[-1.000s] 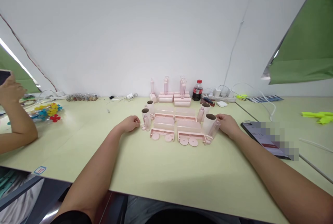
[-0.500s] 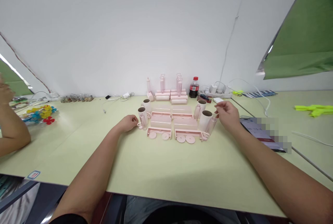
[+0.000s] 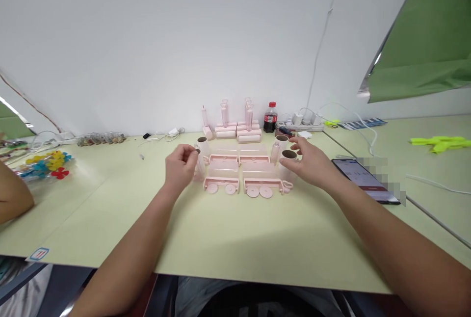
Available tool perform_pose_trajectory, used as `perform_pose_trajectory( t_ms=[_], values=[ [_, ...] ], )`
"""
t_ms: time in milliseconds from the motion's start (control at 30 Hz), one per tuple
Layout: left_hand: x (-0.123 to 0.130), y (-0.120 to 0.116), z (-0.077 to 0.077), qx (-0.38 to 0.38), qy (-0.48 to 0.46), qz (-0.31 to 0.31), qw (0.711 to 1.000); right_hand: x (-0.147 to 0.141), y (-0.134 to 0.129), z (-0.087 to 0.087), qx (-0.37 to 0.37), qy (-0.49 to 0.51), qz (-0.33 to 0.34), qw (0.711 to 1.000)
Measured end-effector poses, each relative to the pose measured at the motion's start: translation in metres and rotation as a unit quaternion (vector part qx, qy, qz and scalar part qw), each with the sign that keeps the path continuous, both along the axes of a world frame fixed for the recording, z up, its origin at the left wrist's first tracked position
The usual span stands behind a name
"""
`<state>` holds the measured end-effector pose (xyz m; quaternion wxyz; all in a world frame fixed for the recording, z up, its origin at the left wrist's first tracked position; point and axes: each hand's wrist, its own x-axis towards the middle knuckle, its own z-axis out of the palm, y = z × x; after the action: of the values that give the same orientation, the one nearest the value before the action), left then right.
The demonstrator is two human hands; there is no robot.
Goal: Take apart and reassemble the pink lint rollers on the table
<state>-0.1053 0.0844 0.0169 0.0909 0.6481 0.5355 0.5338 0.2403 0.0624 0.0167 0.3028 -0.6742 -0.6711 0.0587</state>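
My left hand [image 3: 181, 166] is closed in a pinch beside the upper end of an upright clear pink tube [image 3: 200, 167] and a white roll; what its fingertips hold is hidden. My right hand [image 3: 307, 162] has thumb and fingers apart around the upper side of the nearer right white roll [image 3: 286, 171], with no clear grip on it. Between the hands lie clear-topped pink cases [image 3: 259, 172] in two rows. Pink discs [image 3: 265, 192] lie flat before them. Another clear pink tube [image 3: 275, 152] stands by the rear right roll [image 3: 281, 141].
Finished-looking pink rollers [image 3: 249, 135] and upright pink handles stand by the wall. Beside them are a cola bottle [image 3: 270, 118] and a power strip [image 3: 300, 127]. A phone [image 3: 364, 179] lies right. Colourful flower pieces [image 3: 55, 161] and another person's arm [image 3: 13, 192] are at left.
My left hand has risen beside the left tube and roll. My right hand has moved left, from the clear tube to the nearer right roll, and its fingers have spread. The view has shifted slightly.
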Motion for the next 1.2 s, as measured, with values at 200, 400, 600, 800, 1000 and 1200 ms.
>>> perform_pose_trajectory(
  t_ms=[200, 400, 600, 800, 1000, 1200],
  values=[
    [0.022, -0.009, -0.018, 0.030, 0.073, -0.149, 0.986, -0.008, -0.001, -0.006, 0.001, -0.035, -0.022, 0.999],
    [0.020, -0.007, -0.023, 0.099, 0.087, -0.183, 0.974, -0.006, 0.002, -0.008, 0.019, -0.031, -0.025, 0.999],
    [0.034, -0.019, -0.015, -0.068, -0.053, -0.251, 0.964, -0.014, -0.021, 0.005, 0.312, -0.024, 0.052, 0.948],
    [0.080, -0.048, 0.004, -0.359, -0.296, -0.439, 0.769, -0.060, -0.060, -0.001, 0.420, -0.055, 0.333, 0.842],
    [0.094, -0.042, 0.003, -0.257, -0.340, -0.310, 0.850, -0.070, -0.060, -0.014, 0.216, -0.056, 0.368, 0.903],
    [0.079, -0.032, -0.024, -0.141, -0.251, -0.287, 0.914, -0.054, -0.046, -0.011, -0.122, -0.225, 0.179, 0.950]
  ],
)
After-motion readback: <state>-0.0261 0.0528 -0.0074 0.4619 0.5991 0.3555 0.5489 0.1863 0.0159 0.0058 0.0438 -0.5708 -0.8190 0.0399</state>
